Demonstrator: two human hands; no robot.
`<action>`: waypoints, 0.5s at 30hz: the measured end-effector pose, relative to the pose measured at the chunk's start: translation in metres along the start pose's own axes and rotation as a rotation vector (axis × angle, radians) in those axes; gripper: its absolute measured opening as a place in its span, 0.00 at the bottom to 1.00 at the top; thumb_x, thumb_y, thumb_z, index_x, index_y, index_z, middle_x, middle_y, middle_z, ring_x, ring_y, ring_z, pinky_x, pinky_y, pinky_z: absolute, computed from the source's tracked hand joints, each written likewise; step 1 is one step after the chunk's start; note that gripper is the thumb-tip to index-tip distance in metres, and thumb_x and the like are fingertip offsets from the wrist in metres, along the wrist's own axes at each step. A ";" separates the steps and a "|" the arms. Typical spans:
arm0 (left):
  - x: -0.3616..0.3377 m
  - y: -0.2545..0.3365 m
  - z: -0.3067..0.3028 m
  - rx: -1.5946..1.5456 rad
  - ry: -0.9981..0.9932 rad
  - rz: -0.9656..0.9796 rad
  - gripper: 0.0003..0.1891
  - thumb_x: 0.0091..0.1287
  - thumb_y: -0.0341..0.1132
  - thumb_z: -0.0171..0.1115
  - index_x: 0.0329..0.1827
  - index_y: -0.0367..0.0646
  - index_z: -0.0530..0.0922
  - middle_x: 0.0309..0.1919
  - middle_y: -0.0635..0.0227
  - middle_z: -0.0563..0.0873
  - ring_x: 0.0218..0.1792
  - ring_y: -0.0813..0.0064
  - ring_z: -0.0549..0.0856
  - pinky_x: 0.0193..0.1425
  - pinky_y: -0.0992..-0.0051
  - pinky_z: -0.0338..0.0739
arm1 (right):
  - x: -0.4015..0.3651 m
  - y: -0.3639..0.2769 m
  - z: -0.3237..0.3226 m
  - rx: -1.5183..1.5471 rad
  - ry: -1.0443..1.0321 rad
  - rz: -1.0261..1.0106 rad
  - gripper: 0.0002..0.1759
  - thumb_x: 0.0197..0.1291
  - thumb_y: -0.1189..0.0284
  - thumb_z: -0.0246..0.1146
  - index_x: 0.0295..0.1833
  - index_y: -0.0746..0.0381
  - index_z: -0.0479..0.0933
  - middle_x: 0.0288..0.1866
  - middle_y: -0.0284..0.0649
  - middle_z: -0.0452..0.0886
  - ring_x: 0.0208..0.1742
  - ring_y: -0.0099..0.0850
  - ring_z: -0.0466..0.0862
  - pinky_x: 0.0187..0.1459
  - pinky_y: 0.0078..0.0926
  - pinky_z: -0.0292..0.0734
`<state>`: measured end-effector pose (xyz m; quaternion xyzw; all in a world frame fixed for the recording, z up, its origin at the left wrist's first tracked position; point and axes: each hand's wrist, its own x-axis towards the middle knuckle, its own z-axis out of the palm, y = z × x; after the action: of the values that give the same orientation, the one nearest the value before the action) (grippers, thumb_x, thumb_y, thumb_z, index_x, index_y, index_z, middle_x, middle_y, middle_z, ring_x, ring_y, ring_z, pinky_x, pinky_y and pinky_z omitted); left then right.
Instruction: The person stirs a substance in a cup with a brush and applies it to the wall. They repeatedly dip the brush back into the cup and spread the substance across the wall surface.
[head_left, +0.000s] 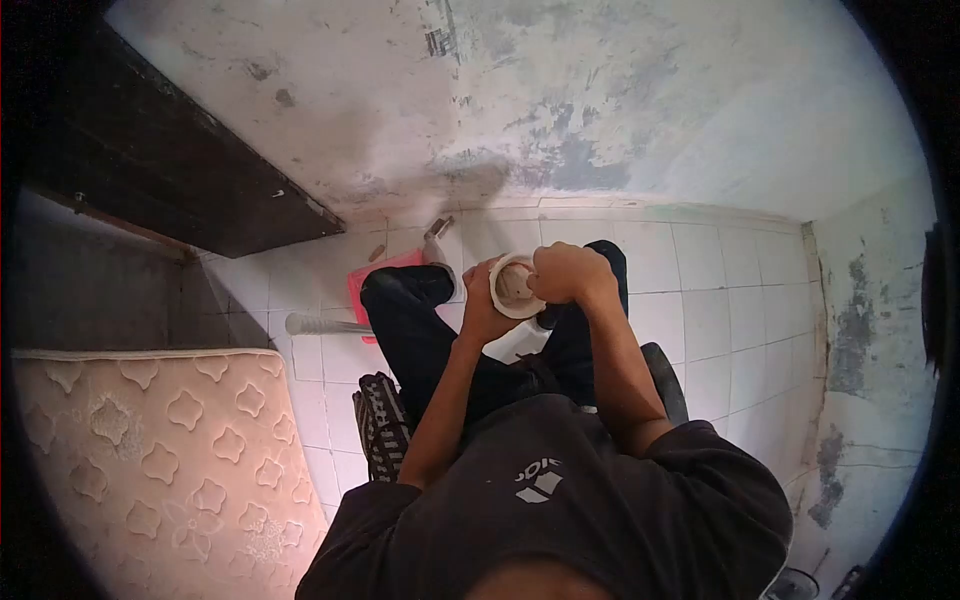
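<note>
Between my knees, my left hand (482,302) is wrapped round the side of a round, cream-white container (497,291) with a thick rim. Its mouth faces up towards me, and the inside looks pale and brownish. My right hand (570,273) is closed at the right side of the rim, with its fingertips at the opening. Whatever those fingers pinch, if anything, is hidden from view. Below the container, a white flat piece (518,341) shows between my legs.
Left of my leg lies a pink tray (357,290), with a whitish bottle (437,252) beside it. A pale tube-like object (322,325) points left. A patterned bag (380,425) stands by my hip. A mattress (170,460), a dark door (190,150) and a worn wall (600,100) surround me.
</note>
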<state>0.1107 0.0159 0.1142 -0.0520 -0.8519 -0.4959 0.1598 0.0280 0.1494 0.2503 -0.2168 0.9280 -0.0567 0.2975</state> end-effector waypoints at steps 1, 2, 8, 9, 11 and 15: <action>-0.001 -0.001 0.001 -0.002 -0.004 0.001 0.45 0.36 0.43 0.85 0.61 0.45 0.72 0.54 0.64 0.79 0.57 0.61 0.76 0.64 0.62 0.63 | 0.001 -0.001 0.000 0.003 0.000 0.004 0.20 0.54 0.62 0.56 0.43 0.67 0.82 0.45 0.56 0.84 0.47 0.52 0.84 0.50 0.44 0.79; -0.002 -0.002 0.002 -0.022 -0.008 -0.013 0.44 0.37 0.44 0.84 0.60 0.46 0.73 0.53 0.65 0.79 0.57 0.62 0.76 0.64 0.62 0.62 | 0.001 -0.002 0.000 0.005 -0.013 0.004 0.20 0.54 0.62 0.56 0.42 0.66 0.83 0.44 0.56 0.84 0.47 0.52 0.84 0.50 0.44 0.79; -0.006 -0.025 0.010 -0.111 -0.006 -0.024 0.45 0.38 0.44 0.85 0.62 0.47 0.71 0.55 0.66 0.78 0.59 0.61 0.73 0.65 0.62 0.62 | -0.005 -0.001 -0.007 0.000 -0.039 -0.018 0.20 0.54 0.61 0.56 0.44 0.65 0.83 0.44 0.55 0.84 0.47 0.51 0.84 0.50 0.44 0.79; -0.006 -0.024 0.010 -0.132 0.006 -0.026 0.45 0.37 0.44 0.85 0.62 0.47 0.71 0.56 0.66 0.78 0.59 0.61 0.73 0.65 0.62 0.62 | -0.005 -0.001 -0.008 0.002 -0.034 -0.025 0.20 0.54 0.61 0.56 0.44 0.65 0.83 0.44 0.55 0.84 0.47 0.51 0.84 0.50 0.44 0.79; -0.006 -0.021 0.009 -0.106 -0.013 -0.026 0.45 0.38 0.44 0.85 0.62 0.47 0.71 0.56 0.66 0.78 0.59 0.61 0.73 0.65 0.62 0.62 | -0.001 0.000 -0.004 0.004 -0.035 -0.024 0.21 0.54 0.61 0.56 0.44 0.65 0.83 0.44 0.55 0.84 0.47 0.51 0.85 0.49 0.44 0.79; -0.006 -0.015 0.008 -0.100 0.013 -0.039 0.44 0.39 0.44 0.84 0.62 0.46 0.71 0.55 0.66 0.79 0.59 0.63 0.74 0.65 0.63 0.61 | 0.009 0.003 0.001 -0.003 -0.065 -0.025 0.21 0.54 0.62 0.56 0.42 0.67 0.83 0.43 0.56 0.84 0.46 0.51 0.85 0.49 0.43 0.79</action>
<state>0.1114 0.0155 0.0963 -0.0402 -0.8257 -0.5414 0.1531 0.0212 0.1481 0.2438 -0.2305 0.9151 -0.0521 0.3266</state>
